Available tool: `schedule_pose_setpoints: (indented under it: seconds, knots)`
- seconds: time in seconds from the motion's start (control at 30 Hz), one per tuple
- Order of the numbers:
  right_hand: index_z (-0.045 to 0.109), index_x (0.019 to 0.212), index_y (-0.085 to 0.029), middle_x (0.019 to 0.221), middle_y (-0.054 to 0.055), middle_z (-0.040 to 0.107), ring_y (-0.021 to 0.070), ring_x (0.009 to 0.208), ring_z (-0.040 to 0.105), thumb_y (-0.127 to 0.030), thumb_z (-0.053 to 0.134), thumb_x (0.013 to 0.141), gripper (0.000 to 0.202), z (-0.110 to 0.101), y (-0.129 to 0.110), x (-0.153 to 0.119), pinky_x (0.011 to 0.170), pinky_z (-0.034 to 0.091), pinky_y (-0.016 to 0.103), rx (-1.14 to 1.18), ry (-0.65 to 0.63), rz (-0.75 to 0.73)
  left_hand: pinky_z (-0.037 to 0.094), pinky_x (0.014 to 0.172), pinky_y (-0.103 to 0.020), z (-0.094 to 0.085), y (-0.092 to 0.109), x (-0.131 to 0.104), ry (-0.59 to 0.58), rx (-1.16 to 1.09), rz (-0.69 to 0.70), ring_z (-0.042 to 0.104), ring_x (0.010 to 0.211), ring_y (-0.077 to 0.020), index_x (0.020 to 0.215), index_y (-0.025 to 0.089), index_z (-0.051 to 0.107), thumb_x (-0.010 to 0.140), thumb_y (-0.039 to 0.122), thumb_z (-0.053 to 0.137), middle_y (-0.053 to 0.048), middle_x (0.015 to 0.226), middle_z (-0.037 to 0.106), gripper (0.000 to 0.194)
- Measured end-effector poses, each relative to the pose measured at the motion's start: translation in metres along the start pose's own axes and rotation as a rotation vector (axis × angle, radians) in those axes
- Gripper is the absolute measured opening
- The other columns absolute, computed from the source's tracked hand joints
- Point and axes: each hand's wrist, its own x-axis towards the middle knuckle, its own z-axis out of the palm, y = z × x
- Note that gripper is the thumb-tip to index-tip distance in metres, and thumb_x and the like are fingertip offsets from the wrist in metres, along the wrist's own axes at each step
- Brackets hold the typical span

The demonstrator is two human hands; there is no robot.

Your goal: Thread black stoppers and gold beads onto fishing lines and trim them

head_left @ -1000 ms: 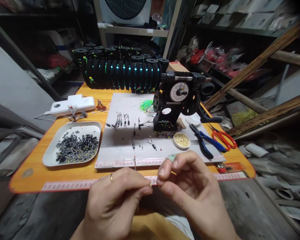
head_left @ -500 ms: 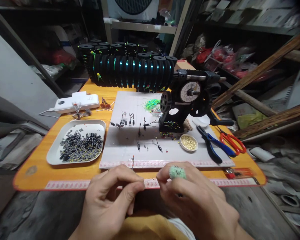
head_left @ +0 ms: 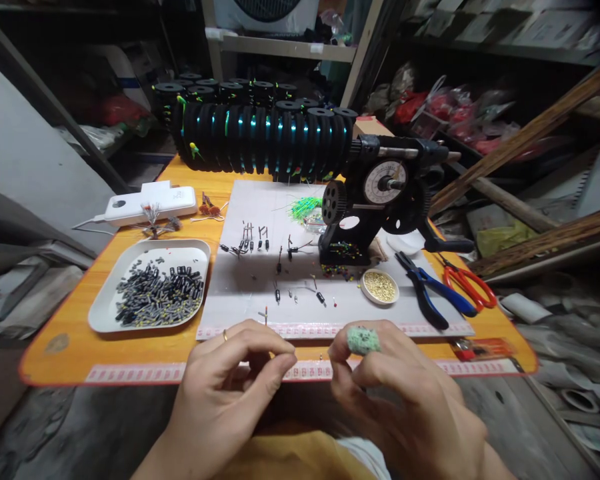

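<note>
At the table's front edge my left hand (head_left: 240,393) is closed, thumb pressed to forefinger; what it pinches is too small to make out. My right hand (head_left: 405,393), with green tape (head_left: 363,340) round one finger, is closed in a pinch to the right, and its held item cannot be made out. A tiny metallic piece (head_left: 321,357) shows between the hands. Beyond them a white board (head_left: 240,293) carries small black cylinders with wires (head_left: 277,295) and a small dish of gold beads (head_left: 379,287).
A white tray (head_left: 94,313) of grey and black pieces sits left. The black winding machine (head_left: 347,230) holds a long ribbed spool (head_left: 265,140). Blue-handled pliers (head_left: 443,293) and red-handled scissors (head_left: 467,283) lie right. A white power strip (head_left: 150,203) is at back left.
My right hand has moved slightly right, widening the gap between the hands. A ring on my left hand now shows. The whole view has shifted slightly.
</note>
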Motion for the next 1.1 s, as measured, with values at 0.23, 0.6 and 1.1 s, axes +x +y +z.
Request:
schedule_pose_setpoints:
  seconds: [0.23,0.6,1.1]
  knots:
    - [0.047,0.100,-0.018,0.073,0.004,0.055,0.0184,0.066,0.047,-0.002,0.047,0.091,0.018,0.012,-0.002,-0.004,0.056,0.047,0.031,-0.113,-0.049,-0.104,0.055,0.073,-0.013,0.009,0.002,0.000,0.004,0.166,0.258,0.068,0.074,-0.0087,0.094,0.011,0.068,0.085,-0.005,0.062,-0.004,0.081,0.072,0.020]
    - [0.041,0.091,-0.024,0.079,0.001,0.062,0.0146,0.067,0.059,0.001,0.052,0.085,0.028,0.000,-0.004,0.001,0.059,0.050,0.026,0.159,-0.027,-0.076,0.059,0.075,-0.016,0.008,0.001,-0.007,-0.023,0.118,0.358,0.073,0.082,-0.0124,0.104,0.010,0.070,0.093,0.005,0.060,-0.009,0.091,0.076,0.015]
    - [0.046,0.088,-0.024,0.077,-0.005,0.063,0.0088,0.065,0.065,-0.004,0.059,0.080,0.025,-0.037,-0.019,0.033,0.059,0.054,0.017,0.127,-0.079,0.213,0.058,0.059,-0.035,-0.002,0.003,0.021,-0.122,0.443,0.877,0.073,0.073,-0.0256,0.114,-0.001,0.064,0.096,0.010,0.045,-0.021,0.089,0.077,0.029]
